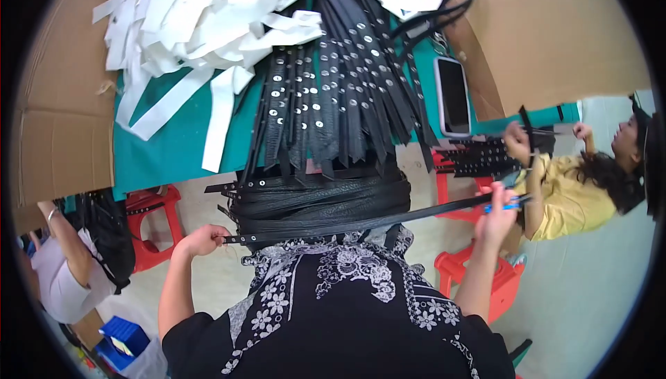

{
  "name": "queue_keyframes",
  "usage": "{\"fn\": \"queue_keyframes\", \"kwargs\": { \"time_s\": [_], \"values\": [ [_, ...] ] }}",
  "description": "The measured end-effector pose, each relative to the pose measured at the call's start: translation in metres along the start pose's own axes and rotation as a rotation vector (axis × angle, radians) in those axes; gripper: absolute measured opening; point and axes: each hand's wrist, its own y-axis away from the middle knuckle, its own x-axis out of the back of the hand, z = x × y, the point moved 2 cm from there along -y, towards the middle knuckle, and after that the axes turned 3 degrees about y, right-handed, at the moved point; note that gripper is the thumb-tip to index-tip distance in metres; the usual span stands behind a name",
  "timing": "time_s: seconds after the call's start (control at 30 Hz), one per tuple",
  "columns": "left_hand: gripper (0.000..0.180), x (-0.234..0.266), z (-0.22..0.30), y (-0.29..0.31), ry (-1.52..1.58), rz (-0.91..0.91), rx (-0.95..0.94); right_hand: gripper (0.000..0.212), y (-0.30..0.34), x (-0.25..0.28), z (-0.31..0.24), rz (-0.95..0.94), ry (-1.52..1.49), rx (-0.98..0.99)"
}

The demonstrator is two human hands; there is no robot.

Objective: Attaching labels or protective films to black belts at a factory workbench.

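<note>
A long black leather-like strap [347, 225] is stretched across in front of my body. My left hand [201, 239] pinches its left end, where metal eyelets show and loose threads dangle. My right hand [495, 218] is closed near the strap's right end and also grips small blue-handled snips [510, 205] with a metal tip pointing right. Just beyond the strap lies a thick bundle of folded black straps [319, 195] over my lap. Past it, many black straps with silver eyelets [333, 95] hang over the edge of the green table [184, 136].
White strips [201, 22] are heaped at the table's left. A phone [453, 95] lies on the right. Cardboard boxes [66, 95] [555, 32] flank the table. Red stools [154, 230] stand on both sides. One co-worker sits at left; another, in a yellow top [579, 195], handles straps at right.
</note>
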Motion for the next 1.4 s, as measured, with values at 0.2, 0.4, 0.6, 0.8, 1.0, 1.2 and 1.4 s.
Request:
{"fn": "queue_keyframes", "kwargs": {
  "time_s": [0.2, 0.4, 0.6, 0.8, 1.0, 1.2, 1.4],
  "values": [
    [0.027, 0.005, -0.083, 0.008, -0.179, 0.148, 0.143, 0.023, 0.014, -0.012, 0.065, -0.087, -0.241, -0.095],
    [0.017, 0.016, -0.161, 0.035, -0.456, 0.097, 0.371, 0.026, 0.028, -0.059, 0.052, -0.355, -0.128, -0.064],
    [0.016, 0.01, -0.157, 0.051, -0.4, 0.117, 0.379, 0.029, 0.028, -0.075, 0.048, -0.479, -0.06, 0.085],
    [0.018, 0.022, -0.138, 0.039, -0.349, 0.159, 0.39, 0.028, 0.019, -0.064, 0.042, -0.423, -0.082, 0.085],
    [0.018, 0.021, -0.088, 0.031, -0.009, 0.306, 0.384, 0.021, 0.01, -0.014, 0.048, -0.242, 0.361, 0.041],
    [0.022, 0.004, -0.031, 0.007, -0.563, 0.513, 0.137, 0.029, 0.013, 0.002, 0.041, -0.488, 1.185, -0.433],
    [0.016, -0.005, 0.16, 0.015, -0.052, 0.18, -0.228, 0.031, -0.001, -0.075, 0.02, -0.542, 1.195, 0.354]
  ]
}}
